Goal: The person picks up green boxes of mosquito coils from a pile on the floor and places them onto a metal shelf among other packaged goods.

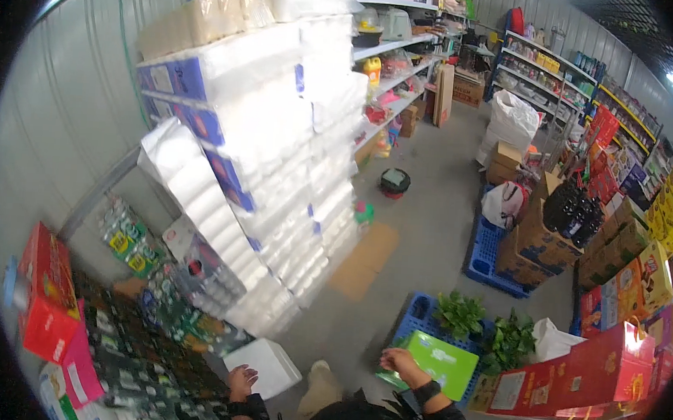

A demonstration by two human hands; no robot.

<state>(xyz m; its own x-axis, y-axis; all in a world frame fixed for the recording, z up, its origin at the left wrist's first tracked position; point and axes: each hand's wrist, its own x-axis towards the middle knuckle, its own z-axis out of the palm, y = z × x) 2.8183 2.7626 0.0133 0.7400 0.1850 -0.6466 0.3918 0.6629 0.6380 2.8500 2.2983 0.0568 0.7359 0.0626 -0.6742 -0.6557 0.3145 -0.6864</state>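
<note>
My left hand [242, 380] hangs low in front of me, its fingers loosely apart and nothing seen in them. It overlaps the edge of a white box [272, 368]; whether it touches the box I cannot tell. To the right, my right hand [399, 361] is curled closed with no object showing in it. It is in front of the left part of a bright green box [444, 361], which lies by a blue plastic pallet [416, 315]. Both wrists wear dark bands or cuffs.
A tall stack of white paper-roll packs [278, 151] rises at left, beside bottle packs [128, 234] and a red box [48, 291]. Leafy plants [460, 315] stand on the pallet. Red gift boxes [567, 374] crowd the right. Flattened cardboard [364, 260] and a dark basin [394, 183] lie on the floor.
</note>
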